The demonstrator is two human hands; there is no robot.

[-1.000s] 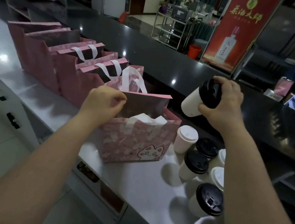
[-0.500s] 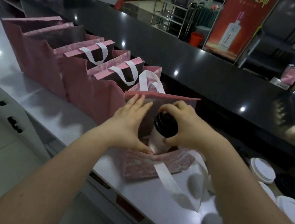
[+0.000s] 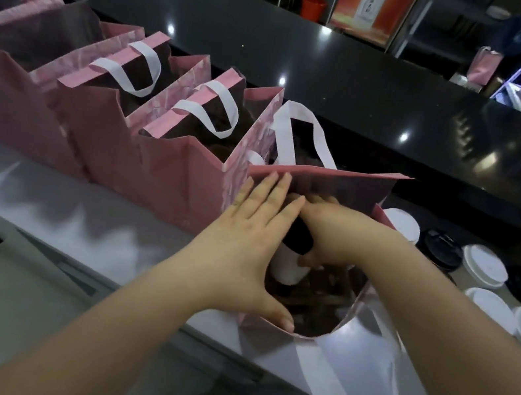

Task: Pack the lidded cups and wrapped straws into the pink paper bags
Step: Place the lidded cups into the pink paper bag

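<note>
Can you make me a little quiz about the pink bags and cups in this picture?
1. True or false: the right hand holds a black-lidded cup in the mouth of the open pink bag.
2. The left hand has its fingers: A) flat against the bag's side, B) curled round a straw, C) on a white lid.
3. Fill in: the spare cups stand on the counter to the bag's ____.
Key: 1 true; 2 A; 3 right.
</note>
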